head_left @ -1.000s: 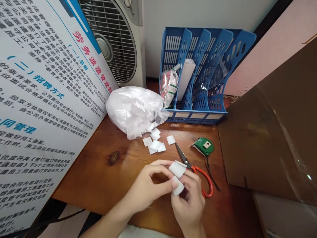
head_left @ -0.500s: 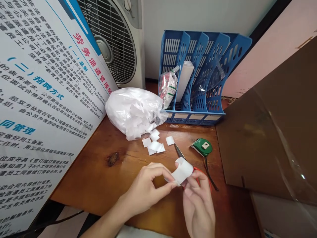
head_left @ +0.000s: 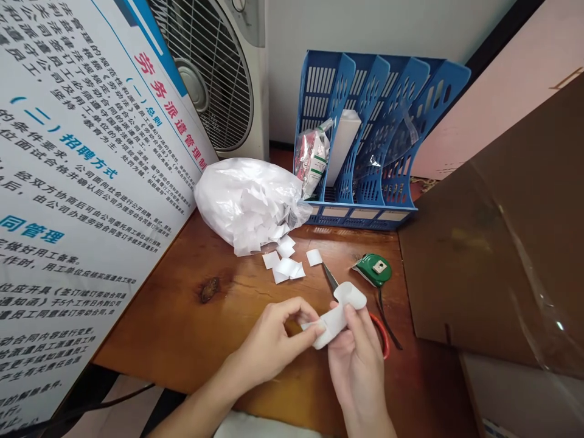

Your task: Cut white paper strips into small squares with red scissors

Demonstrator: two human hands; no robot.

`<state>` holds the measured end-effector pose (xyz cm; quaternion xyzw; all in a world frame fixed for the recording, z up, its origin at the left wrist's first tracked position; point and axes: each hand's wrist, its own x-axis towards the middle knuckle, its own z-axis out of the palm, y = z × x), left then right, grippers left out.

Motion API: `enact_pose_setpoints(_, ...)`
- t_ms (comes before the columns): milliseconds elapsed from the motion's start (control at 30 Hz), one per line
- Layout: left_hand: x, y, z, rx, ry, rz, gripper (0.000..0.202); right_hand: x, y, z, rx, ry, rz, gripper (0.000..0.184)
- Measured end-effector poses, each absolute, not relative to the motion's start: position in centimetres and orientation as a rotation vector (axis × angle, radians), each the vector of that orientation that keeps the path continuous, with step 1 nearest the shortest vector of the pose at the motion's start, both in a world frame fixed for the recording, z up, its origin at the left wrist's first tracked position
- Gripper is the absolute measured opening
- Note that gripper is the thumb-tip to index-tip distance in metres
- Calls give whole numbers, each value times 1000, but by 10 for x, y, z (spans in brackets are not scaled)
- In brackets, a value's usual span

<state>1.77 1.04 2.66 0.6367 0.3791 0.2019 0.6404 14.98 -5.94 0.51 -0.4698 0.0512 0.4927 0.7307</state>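
Note:
Both hands grip one white paper strip above the table, its far end curled over. Thumb and fingertips of my left hand pinch the near left end. My right hand holds the strip by its curled part, thumb on top. Beneath and behind it lie scissors with red handles; the blades point away and part of them is covered by the strip and hand. Small white paper squares lie beyond my left hand, with a single square by the scissor tip.
A clear plastic bag of white paper pieces spills onto the wooden table. At the right sits a green tape measure with a dark strap. A blue file rack stands behind, a fan back left, a cardboard box right.
The strip has straightened between my hands, its curled end shifting right and slightly upward. My right hand has turned so its thumb lies over the paper.

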Motion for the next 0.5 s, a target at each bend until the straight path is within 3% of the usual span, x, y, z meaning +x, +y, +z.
enact_pose_setpoints(167,20,12,23,1285,888,602,31,146,-66,4,-1076,-87,1189,61)
enact_pose_setpoints(367,21,13,20,1035,825,589,55,150,-64,5,-993,-38,1235,52)
enact_pose_setpoints(500,24,12,14,886,791,520,30,153,-61,5,-1014,-57,1187,52)
